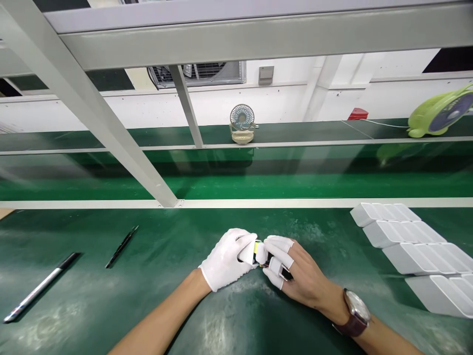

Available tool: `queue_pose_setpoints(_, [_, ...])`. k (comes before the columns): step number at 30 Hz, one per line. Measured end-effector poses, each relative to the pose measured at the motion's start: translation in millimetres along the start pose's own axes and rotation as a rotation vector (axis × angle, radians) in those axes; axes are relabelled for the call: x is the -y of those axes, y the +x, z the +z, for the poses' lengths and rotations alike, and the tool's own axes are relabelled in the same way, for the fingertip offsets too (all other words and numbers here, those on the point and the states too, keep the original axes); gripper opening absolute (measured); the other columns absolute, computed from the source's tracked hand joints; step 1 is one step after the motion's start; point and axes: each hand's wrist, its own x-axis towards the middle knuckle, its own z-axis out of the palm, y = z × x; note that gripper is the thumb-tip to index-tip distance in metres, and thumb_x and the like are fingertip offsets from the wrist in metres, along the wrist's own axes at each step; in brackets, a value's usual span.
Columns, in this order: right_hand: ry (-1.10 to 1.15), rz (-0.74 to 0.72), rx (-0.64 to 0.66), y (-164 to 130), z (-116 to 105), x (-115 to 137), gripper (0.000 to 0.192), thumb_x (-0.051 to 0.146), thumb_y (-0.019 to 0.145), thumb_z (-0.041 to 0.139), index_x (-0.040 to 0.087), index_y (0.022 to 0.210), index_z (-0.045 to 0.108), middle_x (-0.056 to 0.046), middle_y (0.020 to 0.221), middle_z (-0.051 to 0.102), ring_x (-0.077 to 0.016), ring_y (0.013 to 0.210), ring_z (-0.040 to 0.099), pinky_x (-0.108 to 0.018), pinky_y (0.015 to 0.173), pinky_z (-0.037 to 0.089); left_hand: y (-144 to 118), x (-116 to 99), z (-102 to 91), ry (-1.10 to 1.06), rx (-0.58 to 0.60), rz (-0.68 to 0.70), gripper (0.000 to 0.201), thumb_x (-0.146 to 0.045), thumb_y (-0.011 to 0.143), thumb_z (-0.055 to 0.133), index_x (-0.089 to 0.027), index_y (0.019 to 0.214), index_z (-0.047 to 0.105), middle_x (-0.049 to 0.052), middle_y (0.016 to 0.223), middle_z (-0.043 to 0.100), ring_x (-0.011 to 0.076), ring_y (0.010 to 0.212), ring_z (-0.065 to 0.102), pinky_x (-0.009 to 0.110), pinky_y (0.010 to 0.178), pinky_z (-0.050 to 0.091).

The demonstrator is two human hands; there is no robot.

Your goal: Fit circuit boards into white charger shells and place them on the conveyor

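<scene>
One small white device (261,253) with yellow strip (255,247)

One left hand (226,259) and one right hand (301,271) are gripping small white pieces (261,252) too bunched to count; white bins (399,259) are forming four rows; two fans (242,118) are standing; one silver stick (41,287), one slim black tool (121,247) and one wristwatch (356,308) are showing

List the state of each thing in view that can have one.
Left hand: gloved, gripping
Right hand: partly covered, gripping
White device: held
Black tool: lying
Silver stick: lying
White containers: lined up
Small fan: upright, running unclear
Green fan: standing, running unclear
Watch: worn
</scene>
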Motion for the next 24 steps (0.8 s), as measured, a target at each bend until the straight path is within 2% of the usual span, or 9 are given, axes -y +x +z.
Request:
queue_pose_setpoints(3, [0.009, 0.024, 0.003, -0.3, 4.0, 1.9, 0.065, 0.012, 0.087, 0.067, 0.012, 0.146, 0.04, -0.018, 0.124, 0.062, -0.0304, 0.123, 0.055, -0.051, 0.102, 0.049, 1.8, -4.3, 0.0, -0.012, 0.015, 0.003, 0.058, -0.022, 0.074, 0.076, -0.023, 0.128, 0.055, 0.01, 0.117, 0.063, 0.0268, 0.109, 0.062, 0.043, 0.093, 0.054])
queue_pose_setpoints(7, [0.028, 0.067, -0.049, -0.1, 3.5, 4.9, 0.064, 0.018, 0.085, 0.072, 0.015, 0.143, 0.043, -0.017, 0.118, 0.064, -0.0303, 0.114, 0.06, -0.05, 0.096, 0.053, 2.9, -10.0, -3.1, -0.021, 0.096, 0.03, 0.04, -0.027, 0.08, 0.072, -0.024, 0.118, 0.061, 0.009, 0.112, 0.068, 0.0285, 0.107, 0.064, 0.045, 0.094, 0.052])
queue_pose_setpoints(9, [0.05, 0.086, -0.074, -0.2, 1.0, 4.9, 0.065, 0.023, 0.085, 0.074, 0.016, 0.142, 0.044, -0.016, 0.116, 0.065, -0.0311, 0.112, 0.061, -0.052, 0.095, 0.053, 1.3, -11.1, -3.6, -0.033, 0.097, 0.008, 0.036, -0.027, 0.082, 0.069, -0.024, 0.117, 0.063, 0.009, 0.111, 0.069, 0.0284, 0.108, 0.063, 0.045, 0.095, 0.051])
queue_pose_setpoints(13, [0.142, 0.136, -0.052, -1.5, -2.0, 3.4, 0.049, 0.018, 0.093, 0.062, 0.019, 0.14, 0.048, -0.014, 0.12, 0.063, -0.0287, 0.113, 0.06, -0.05, 0.096, 0.053, -1.1, -11.9, -3.7, -0.161, 0.105, -0.167, 0.032, -0.025, 0.085, 0.066, -0.025, 0.117, 0.065, 0.005, 0.108, 0.069, 0.0215, 0.099, 0.065, 0.037, 0.088, 0.054])
queue_pose_setpoints(16, [0.183, 0.193, -0.004, -2.6, 0.1, 3.3, 0.046, 0.008, 0.097, 0.049, 0.022, 0.141, 0.049, -0.014, 0.134, 0.056, -0.0251, 0.123, 0.056, -0.046, 0.102, 0.052, 1.3, -13.3, -6.2, -0.29, 0.151, -0.315, 0.024, -0.027, 0.086, 0.066, -0.023, 0.109, 0.068, 0.003, 0.103, 0.069, 0.0183, 0.09, 0.065, 0.033, 0.083, 0.054])
queue_pose_setpoints(19, [0.166, 0.171, 0.073, -3.8, 4.7, 3.1, 0.052, 0.007, 0.097, 0.049, 0.021, 0.147, 0.043, -0.015, 0.145, 0.047, -0.025, 0.134, 0.049, -0.046, 0.108, 0.048, 4.5, -13.6, -9.2, -0.483, 0.171, -0.409, 0.026, -0.032, 0.092, 0.06, -0.021, 0.114, 0.066, 0.004, 0.108, 0.07, 0.019, 0.093, 0.066, 0.033, 0.085, 0.054])
queue_pose_setpoints(21, [0.137, 0.12, 0.091, -4.5, 7.8, 2.1, 0.055, 0.007, 0.097, 0.051, 0.022, 0.148, 0.041, -0.015, 0.146, 0.047, -0.0254, 0.135, 0.047, -0.045, 0.108, 0.049, 5.3, -12.4, -9.9, -0.594, 0.162, -0.451, 0.029, -0.035, 0.095, 0.056, -0.021, 0.119, 0.064, 0.005, 0.112, 0.07, 0.0198, 0.098, 0.066, 0.033, 0.088, 0.054])
queue_pose_setpoints(24, [0.119, 0.061, 0.083, -5.6, 10.6, -0.3, 0.057, 0.006, 0.095, 0.054, 0.022, 0.148, 0.041, -0.015, 0.143, 0.05, -0.0261, 0.136, 0.047, -0.046, 0.106, 0.051, 4.9, -9.5, -9.4, -0.644, 0.143, -0.486, 0.031, -0.038, 0.095, 0.057, -0.02, 0.119, 0.065, 0.006, 0.112, 0.071, 0.0214, 0.101, 0.067, 0.035, 0.091, 0.054])
